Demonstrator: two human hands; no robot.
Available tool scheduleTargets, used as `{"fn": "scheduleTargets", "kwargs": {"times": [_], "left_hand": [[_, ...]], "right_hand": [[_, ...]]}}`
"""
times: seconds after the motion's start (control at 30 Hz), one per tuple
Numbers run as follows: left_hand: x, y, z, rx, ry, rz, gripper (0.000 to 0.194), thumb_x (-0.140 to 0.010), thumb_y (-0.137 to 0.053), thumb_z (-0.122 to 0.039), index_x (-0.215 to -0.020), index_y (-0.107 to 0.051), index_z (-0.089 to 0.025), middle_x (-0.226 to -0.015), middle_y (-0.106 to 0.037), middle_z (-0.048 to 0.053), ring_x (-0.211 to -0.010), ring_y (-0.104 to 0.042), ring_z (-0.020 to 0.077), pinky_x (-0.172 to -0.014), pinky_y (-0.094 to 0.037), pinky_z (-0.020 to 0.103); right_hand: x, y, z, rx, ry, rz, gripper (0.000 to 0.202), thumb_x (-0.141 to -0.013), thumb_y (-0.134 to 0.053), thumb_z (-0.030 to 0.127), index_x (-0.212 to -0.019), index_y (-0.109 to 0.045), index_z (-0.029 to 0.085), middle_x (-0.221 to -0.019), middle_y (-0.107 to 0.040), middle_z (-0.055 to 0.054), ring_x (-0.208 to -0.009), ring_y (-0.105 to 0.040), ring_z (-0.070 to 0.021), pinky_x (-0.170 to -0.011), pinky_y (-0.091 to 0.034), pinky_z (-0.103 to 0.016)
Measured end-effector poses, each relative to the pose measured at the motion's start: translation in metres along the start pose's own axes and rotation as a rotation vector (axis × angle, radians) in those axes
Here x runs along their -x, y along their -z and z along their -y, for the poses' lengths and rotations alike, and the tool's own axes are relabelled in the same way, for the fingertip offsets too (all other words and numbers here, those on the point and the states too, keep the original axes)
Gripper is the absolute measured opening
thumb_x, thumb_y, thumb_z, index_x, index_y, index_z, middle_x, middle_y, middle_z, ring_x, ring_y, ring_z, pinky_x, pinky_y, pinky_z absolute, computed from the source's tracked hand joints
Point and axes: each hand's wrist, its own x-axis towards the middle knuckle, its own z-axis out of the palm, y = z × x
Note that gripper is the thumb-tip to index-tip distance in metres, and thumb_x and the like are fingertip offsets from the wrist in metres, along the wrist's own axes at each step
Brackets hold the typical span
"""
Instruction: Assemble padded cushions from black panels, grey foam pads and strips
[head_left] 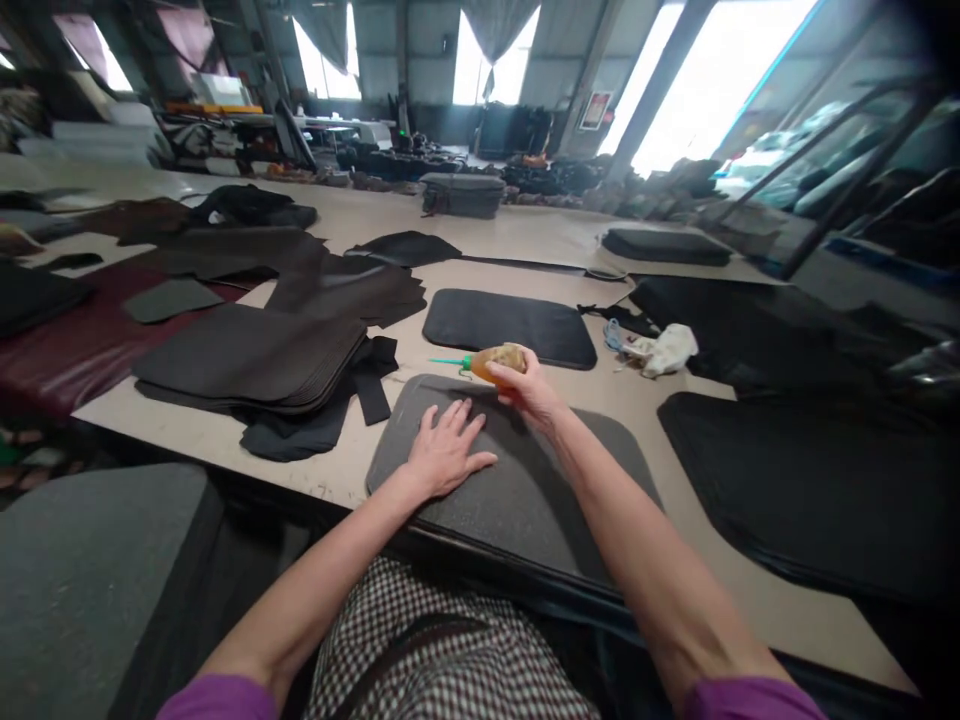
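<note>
A dark grey panel with rounded corners [517, 490] lies at the table's front edge. My left hand [448, 450] rests flat on its left part, fingers spread. Above the panel's far edge, my right hand [532, 388] is wrapped round a squeeze bottle [491, 362] of amber liquid, tilted sideways with its thin green nozzle pointing left. Just beyond lies a black rounded panel [510, 325]. Left of the grey panel is a stack of dark brown panels [255, 350], with black strips [371, 385] beside it.
The beige table [630, 400] carries a white crumpled cloth [670, 350] and a large black panel [810, 490] on the right. Dark sheets [337, 285] and maroon material [90, 330] lie left. A grey padded piece [97, 570] stands at the lower left.
</note>
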Motion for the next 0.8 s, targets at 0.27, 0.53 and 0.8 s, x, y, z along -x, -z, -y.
{"fn": "scheduleTargets", "kwargs": {"times": [0.27,0.53,0.8], "left_hand": [[-0.002,-0.012,0.003,-0.063,0.002,-0.016,0.079,-0.104,-0.018,-0.072,-0.163,-0.041,-0.025,-0.174,-0.03,0.013,-0.162,-0.028,0.0281,-0.128,-0.025,0.061],[-0.002,-0.013,0.004,-0.087,-0.007,-0.029,0.076,-0.105,-0.024,-0.071,-0.162,-0.042,-0.024,-0.172,-0.034,0.014,-0.161,-0.03,0.0284,-0.127,-0.027,0.06],[-0.002,-0.013,0.003,-0.104,-0.008,-0.027,0.074,-0.106,-0.024,-0.069,-0.162,-0.042,-0.025,-0.173,-0.034,0.013,-0.16,-0.031,0.028,-0.127,-0.027,0.059]], "right_hand": [[-0.009,-0.019,-0.002,0.75,0.3,-0.306,0.06,-0.074,-0.083,0.064,-0.115,-0.063,0.024,-0.102,-0.073,-0.007,-0.097,-0.069,-0.0301,-0.088,-0.055,-0.043],[-0.01,-0.044,0.004,1.019,0.338,-0.253,0.054,-0.087,-0.076,0.05,-0.129,-0.059,0.021,-0.113,-0.071,-0.013,-0.103,-0.069,-0.0316,-0.09,-0.053,-0.04],[0.003,-0.001,0.022,1.124,0.325,-0.294,0.053,-0.087,-0.074,0.049,-0.13,-0.061,0.021,-0.11,-0.071,-0.013,-0.103,-0.068,-0.0327,-0.09,-0.052,-0.039]]}}
